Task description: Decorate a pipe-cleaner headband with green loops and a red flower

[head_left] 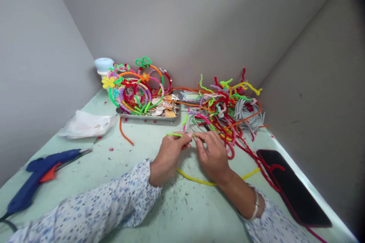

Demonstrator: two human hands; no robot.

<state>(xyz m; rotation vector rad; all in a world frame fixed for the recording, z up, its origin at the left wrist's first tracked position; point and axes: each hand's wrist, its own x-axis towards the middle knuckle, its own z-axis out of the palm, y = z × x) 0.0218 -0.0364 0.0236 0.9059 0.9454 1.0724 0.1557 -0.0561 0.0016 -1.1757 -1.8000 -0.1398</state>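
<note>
Between my two hands, above the middle of the table, is a short green pipe cleaner. My left hand pinches it, and its loose end sticks out to the left. The fingertips of my right hand close on the other end, almost touching the left thumb. What lies right between the fingertips is mostly hidden. Under my wrists a yellow pipe cleaner runs in a curve across the tabletop. Just beyond my right hand spreads a tangled heap of coloured pipe cleaners.
A metal tray holds fuzzy headbands and flat pieces. Left are a plastic bag and a blue glue gun. A coil of grey wire sits at back right, a dark phone near the right edge. Walls enclose the table.
</note>
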